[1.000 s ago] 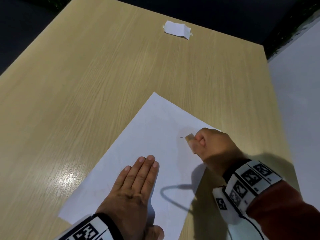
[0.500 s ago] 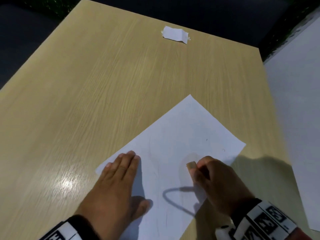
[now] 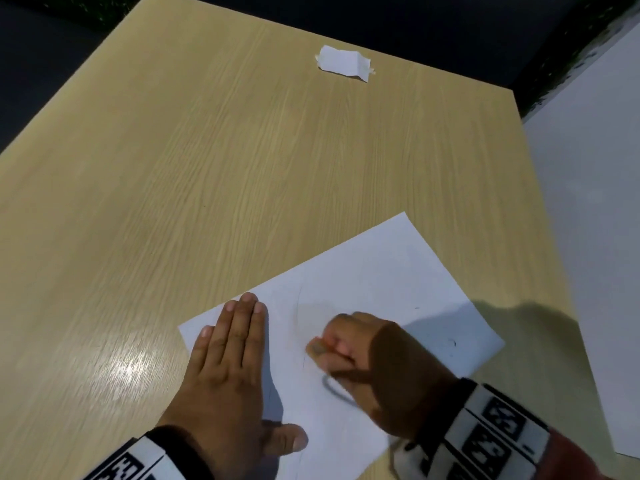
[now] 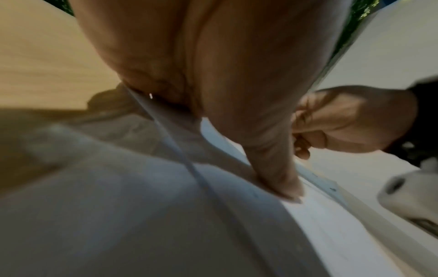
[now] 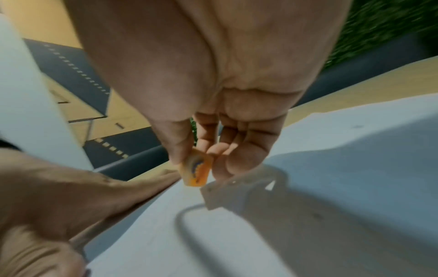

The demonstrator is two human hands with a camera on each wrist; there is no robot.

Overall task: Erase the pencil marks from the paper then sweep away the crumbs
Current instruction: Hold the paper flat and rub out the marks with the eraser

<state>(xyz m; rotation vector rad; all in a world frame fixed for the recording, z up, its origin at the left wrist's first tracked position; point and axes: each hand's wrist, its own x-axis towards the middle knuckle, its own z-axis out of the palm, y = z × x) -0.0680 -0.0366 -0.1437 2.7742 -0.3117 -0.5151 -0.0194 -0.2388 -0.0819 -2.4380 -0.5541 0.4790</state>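
A white sheet of paper [image 3: 374,282] lies at an angle on the wooden table [image 3: 207,168], near its front edge. My left hand [image 3: 235,344] lies flat on the sheet's left corner with straight fingers, pressing it down. My right hand [image 3: 332,348] pinches a small orange eraser [image 5: 196,171] between thumb and fingertips, its tip [image 3: 317,348] down on the paper in the head view. Faint pencil lines [image 3: 299,306] run beside the eraser, and small dark specks [image 3: 453,342] lie on the sheet to the right. In the left wrist view my left hand [image 4: 272,168] rests on the paper [image 4: 331,224].
A small scrap of white paper [image 3: 343,62] lies near the table's far edge. A grey-white surface [image 3: 588,237] borders the table on the right. Dark floor lies beyond the far edge.
The sheet has turned and slid nearer the front edge. My left hand moved to its left corner. My right hand with the eraser moved left and down across the paper.
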